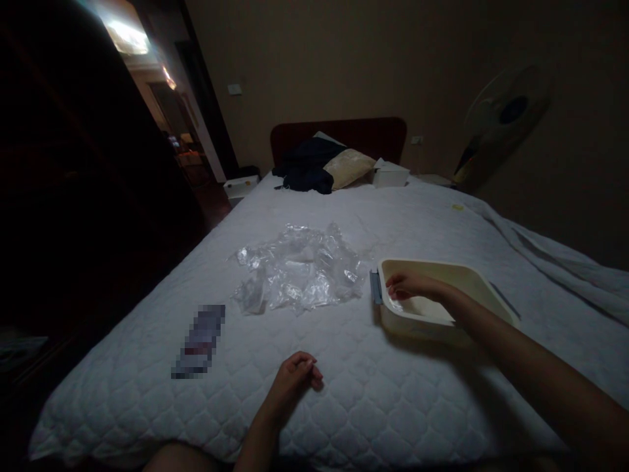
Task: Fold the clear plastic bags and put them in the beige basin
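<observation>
My right hand (411, 286) reaches into a cream plastic container (472, 275) on the white quilted bed (344, 406); its fingers are curled together near the container's left wall, and what they hold is hidden. A blue-grey clip sits on that wall. My left hand (293, 379) rests on the quilt near the front edge, fingers loosely curled with nothing visible in them. A heap of crumpled clear plastic bags (297, 274) lies left of the container. A small flat blurred item (199, 341) lies to the left of my left hand.
At the head of the bed lie a dark garment (307, 169), a beige pillow (348, 167) and a white box (390, 175). A standing fan (501, 121) is at the right wall. A dark wardrobe fills the left; an open doorway shows beyond.
</observation>
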Motion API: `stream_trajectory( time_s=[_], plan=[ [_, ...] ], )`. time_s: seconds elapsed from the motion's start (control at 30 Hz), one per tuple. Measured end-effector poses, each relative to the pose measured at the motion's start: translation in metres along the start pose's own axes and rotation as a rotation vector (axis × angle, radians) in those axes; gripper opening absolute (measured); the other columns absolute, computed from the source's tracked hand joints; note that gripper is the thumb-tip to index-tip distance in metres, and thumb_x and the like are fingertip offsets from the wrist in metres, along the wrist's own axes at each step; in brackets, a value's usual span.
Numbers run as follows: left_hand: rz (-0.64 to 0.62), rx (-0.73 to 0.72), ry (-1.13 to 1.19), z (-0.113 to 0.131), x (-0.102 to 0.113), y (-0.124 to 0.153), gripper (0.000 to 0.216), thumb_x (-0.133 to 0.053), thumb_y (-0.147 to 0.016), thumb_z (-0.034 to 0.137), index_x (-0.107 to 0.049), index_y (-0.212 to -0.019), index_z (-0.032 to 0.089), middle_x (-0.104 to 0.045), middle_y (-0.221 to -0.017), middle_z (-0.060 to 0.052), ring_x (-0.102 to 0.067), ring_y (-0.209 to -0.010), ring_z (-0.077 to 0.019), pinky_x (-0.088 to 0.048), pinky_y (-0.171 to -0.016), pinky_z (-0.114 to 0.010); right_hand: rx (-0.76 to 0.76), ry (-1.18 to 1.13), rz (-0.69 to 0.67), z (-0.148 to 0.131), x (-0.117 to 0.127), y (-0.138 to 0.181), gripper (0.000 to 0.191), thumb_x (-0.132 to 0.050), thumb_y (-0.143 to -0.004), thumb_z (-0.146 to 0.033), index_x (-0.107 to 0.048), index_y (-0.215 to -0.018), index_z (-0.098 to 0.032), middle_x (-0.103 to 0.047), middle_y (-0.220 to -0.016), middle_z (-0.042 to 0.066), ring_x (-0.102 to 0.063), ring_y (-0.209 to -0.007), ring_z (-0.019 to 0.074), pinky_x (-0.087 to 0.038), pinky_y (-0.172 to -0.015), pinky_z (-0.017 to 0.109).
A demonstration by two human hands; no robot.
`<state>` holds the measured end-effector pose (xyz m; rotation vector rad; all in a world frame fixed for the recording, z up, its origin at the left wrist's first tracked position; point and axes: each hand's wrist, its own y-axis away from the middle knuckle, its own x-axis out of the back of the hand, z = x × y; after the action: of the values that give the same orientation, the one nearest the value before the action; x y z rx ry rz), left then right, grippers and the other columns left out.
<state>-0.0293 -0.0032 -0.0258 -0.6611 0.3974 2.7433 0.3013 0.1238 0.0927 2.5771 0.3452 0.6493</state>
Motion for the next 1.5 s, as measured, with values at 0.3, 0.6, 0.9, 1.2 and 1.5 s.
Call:
stream_trajectory(
  time_s=[0.3,0.6,0.9,1.2,1.5],
  plan=[
    [0.019,0.003,0.004,0.005,-0.004,0.001,0.021,-0.062,-0.072,0.033,-0.054,-0.075,0.013,-0.062,-0.060,-0.003,-0.056,-0.051,-0.0126,-0.042,-0.057,-0.027,-0.129,-0.152,-0.169,0.018,-0.017,-0.011,0.015,-0.049,-0.059,-0.004,-0.044,-0.059,-0.018,-0.051,-0.051,-0.004,-0.048,-0.046,0.0069,-0.042,-0.052,0.020],
    [0.018,-0.029,-0.011,0.002,-0.003,0.002,0.021,-0.060,-0.074,0.032,-0.052,-0.075,0.013,-0.062,-0.061,-0.003,-0.057,-0.051,-0.0127,-0.041,-0.055,-0.026,-0.140,-0.104,-0.214,0.025,-0.019,-0.013,0.016,-0.051,-0.053,-0.004,-0.043,-0.056,-0.018,-0.045,-0.049,-0.006,-0.043,-0.043,0.0052,-0.037,-0.046,0.017],
    [0.025,-0.026,0.028,0.003,-0.002,0.001,0.025,-0.062,-0.072,0.036,-0.052,-0.074,0.013,-0.062,-0.061,-0.004,-0.057,-0.050,-0.0138,-0.042,-0.055,-0.027,0.028,0.158,-0.065,0.005,-0.003,0.001,0.005,-0.057,-0.061,-0.017,-0.052,-0.061,-0.018,-0.058,-0.059,0.003,-0.056,-0.055,0.0141,-0.045,-0.058,0.028],
    [0.027,-0.043,0.020,0.005,-0.003,0.004,0.027,-0.063,-0.070,0.038,-0.052,-0.074,0.013,-0.063,-0.062,-0.005,-0.057,-0.052,-0.0137,-0.041,-0.055,-0.026,0.671,0.775,0.692,-0.068,-0.051,0.039,0.026,-0.039,-0.081,-0.025,-0.051,-0.104,-0.018,-0.061,-0.086,0.009,-0.057,-0.076,0.0196,-0.040,-0.067,0.028],
    [0.026,-0.060,0.063,0.005,-0.001,0.006,0.026,-0.063,-0.070,0.037,-0.052,-0.074,0.013,-0.062,-0.062,-0.003,-0.056,-0.051,-0.0129,-0.042,-0.055,-0.026,0.905,0.971,0.371,-0.068,-0.176,-0.016,0.028,-0.036,-0.083,-0.014,-0.055,-0.103,-0.017,-0.062,-0.098,0.012,-0.056,-0.087,0.0227,-0.040,-0.076,0.033]
  ],
)
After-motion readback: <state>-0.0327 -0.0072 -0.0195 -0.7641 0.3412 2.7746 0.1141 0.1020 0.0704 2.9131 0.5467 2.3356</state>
